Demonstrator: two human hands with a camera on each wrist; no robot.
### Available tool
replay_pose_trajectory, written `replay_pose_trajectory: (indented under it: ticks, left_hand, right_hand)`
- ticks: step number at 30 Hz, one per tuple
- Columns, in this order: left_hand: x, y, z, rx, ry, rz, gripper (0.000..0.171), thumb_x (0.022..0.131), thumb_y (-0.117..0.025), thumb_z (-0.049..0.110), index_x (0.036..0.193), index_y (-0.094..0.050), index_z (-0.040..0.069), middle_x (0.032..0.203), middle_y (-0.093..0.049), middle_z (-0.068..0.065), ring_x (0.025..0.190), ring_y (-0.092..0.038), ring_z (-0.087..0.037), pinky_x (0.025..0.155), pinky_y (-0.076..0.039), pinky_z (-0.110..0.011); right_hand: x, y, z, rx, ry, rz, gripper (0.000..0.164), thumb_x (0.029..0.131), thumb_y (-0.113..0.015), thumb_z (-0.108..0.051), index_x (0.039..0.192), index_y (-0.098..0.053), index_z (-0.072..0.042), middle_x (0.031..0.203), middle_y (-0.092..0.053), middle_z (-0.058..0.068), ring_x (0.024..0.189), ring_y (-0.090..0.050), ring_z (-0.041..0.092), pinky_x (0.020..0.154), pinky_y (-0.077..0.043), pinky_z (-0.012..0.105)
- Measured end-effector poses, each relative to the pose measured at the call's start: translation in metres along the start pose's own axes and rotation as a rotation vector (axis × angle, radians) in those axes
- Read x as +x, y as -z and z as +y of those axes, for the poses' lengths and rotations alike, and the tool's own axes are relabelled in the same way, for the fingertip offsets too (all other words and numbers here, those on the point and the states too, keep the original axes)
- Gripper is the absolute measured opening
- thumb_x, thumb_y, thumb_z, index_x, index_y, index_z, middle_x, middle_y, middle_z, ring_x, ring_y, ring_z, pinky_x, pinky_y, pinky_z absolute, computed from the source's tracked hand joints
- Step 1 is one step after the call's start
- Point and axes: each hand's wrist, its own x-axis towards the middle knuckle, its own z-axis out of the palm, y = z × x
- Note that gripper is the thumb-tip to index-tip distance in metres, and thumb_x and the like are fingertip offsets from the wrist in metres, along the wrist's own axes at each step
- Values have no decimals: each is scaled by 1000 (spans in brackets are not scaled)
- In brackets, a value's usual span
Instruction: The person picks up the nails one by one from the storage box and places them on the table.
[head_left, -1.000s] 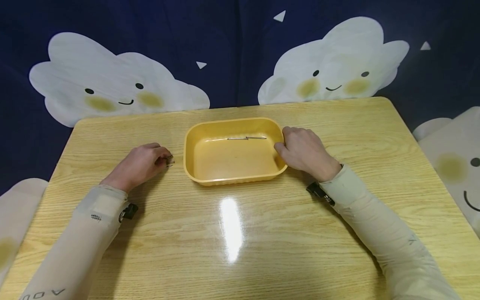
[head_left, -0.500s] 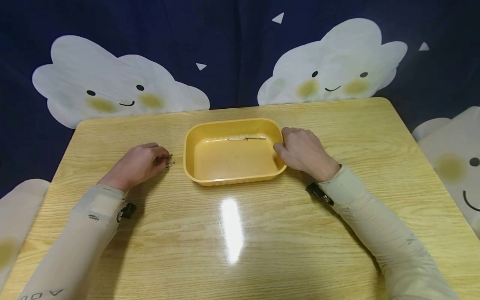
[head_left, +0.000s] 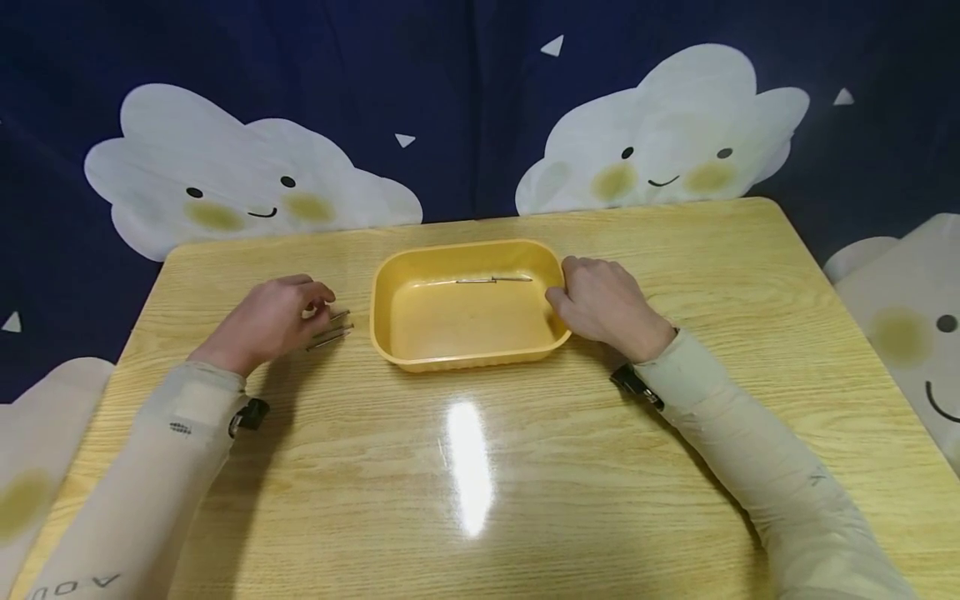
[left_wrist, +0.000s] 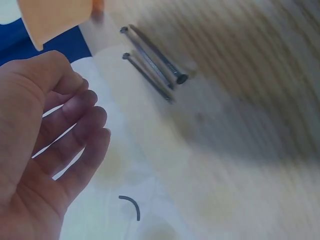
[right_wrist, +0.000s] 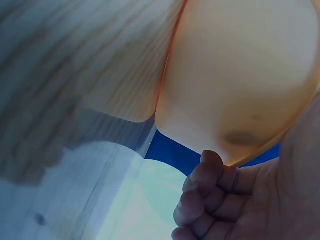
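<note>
My left hand (head_left: 273,321) hovers just left of the yellow plastic tray (head_left: 457,363), its fingers loosely bent and nothing held. Three steel nails (left_wrist: 148,78) lie side by side on the wooden tabletop below and beside the fingertips, apart from them in the left wrist view. In the head view these nails (head_left: 330,337) poke out from under the hand toward the tray. My right hand (head_left: 607,304) grips the tray's right end, thumb over the rim and fingers outside. Inside the tray, two more nails (head_left: 512,278) lie end to end along the far wall.
The wooden table (head_left: 600,483) stretches toward the viewer, with a bright light reflection in front of the tray. Behind its far edge hangs a dark blue cloth (head_left: 465,108) printed with smiling clouds. Small black wrist cameras (head_left: 249,417) sit at both cuffs.
The left hand has loosened its fingers and lifted back slightly from the nails, which show more now on the table. The right hand keeps its hold on the tray.
</note>
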Motion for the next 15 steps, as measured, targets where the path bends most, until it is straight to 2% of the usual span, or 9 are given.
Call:
replay_pose_trajectory:
  ticks: [5,15]
  left_hand:
    - [2,6,3,17,-8,26,15,94,-63,6,103,-74,0,88,-71,-9,71,-61,-17,66,-53,-36]
    - [10,14,11,40,-34,80,15,92,-62,4,98,-75,0,87,-72,-10,71,-61,-18,67,-53,-37]
  right_hand:
    - [0,-1,0,0,14,8,26,96,-51,-24,78,-54,-6,69,-52,10,61,-54,28,53,-41,37]
    - [-1,0,0,-12,17,1,27,97,-50,-25,80,-54,-5,70,-53,10,63,-55,29,56,-43,40]
